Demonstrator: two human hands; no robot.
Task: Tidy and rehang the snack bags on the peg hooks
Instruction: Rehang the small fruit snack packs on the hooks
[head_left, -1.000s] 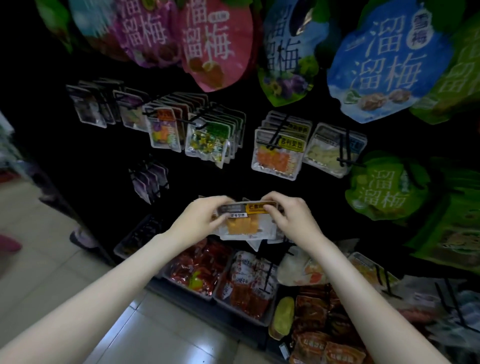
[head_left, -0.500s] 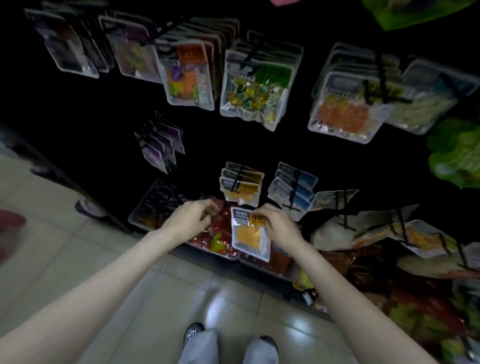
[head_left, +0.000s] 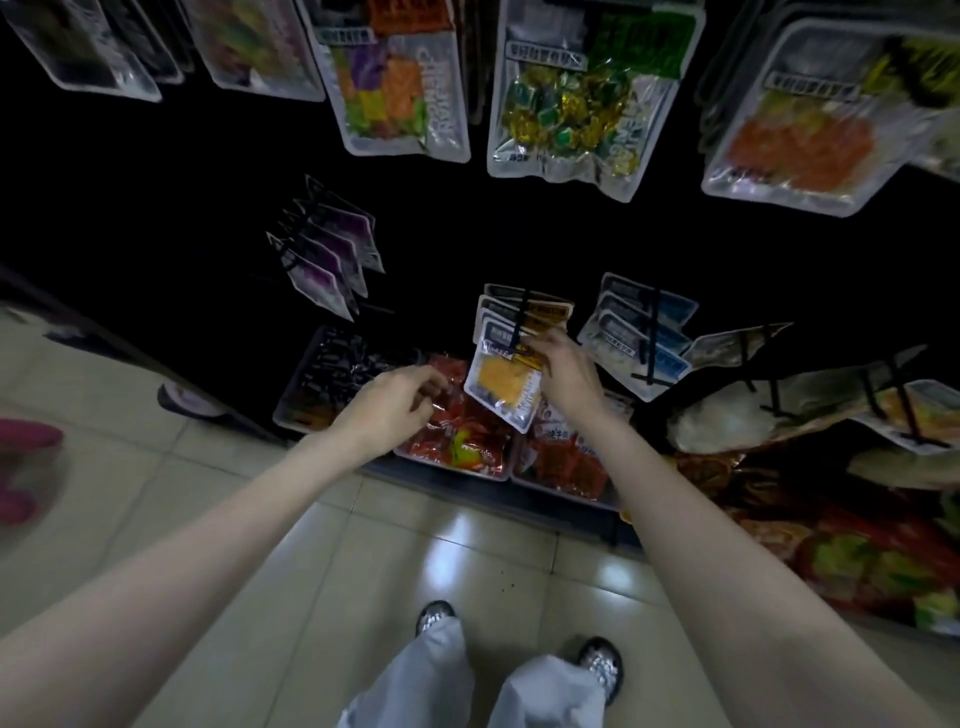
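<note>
One camera on my head, it looked steeply down and forward past my forearms, my fingers (head_left: 540, 347) sat near mid-view at arm's reach, peg rack (head_left: 208, 218) rose beyond them, tiled floor (head_left: 457, 540) and my shoes (head_left: 600, 662) lay below them, no second view.

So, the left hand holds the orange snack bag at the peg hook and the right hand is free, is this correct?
No, reversed. In the head view the right hand pinches the orange snack bag at the peg hook; the left hand is free.
</note>
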